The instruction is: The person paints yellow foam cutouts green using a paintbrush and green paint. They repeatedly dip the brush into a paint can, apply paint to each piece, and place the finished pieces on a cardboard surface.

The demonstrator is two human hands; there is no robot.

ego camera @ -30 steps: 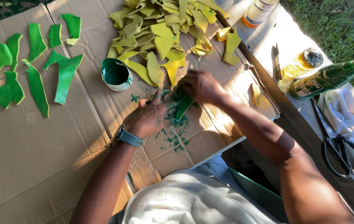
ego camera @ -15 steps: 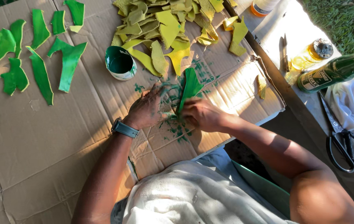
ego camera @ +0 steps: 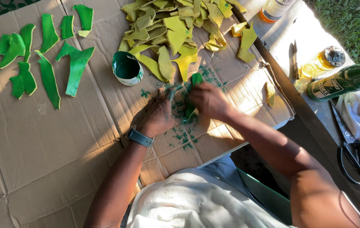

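Green scrap (ego camera: 192, 95) at frame centre, pinched by right hand (ego camera: 207, 100), left hand (ego camera: 158, 115) spread flat beside; green-labelled bottle (ego camera: 343, 80) right edge.

Right hand (ego camera: 207, 100) has shifted left over the green-painted leather scrap (ego camera: 192, 95), now largely covering it. Left hand (ego camera: 159, 114) has closed in; the two nearly touch.
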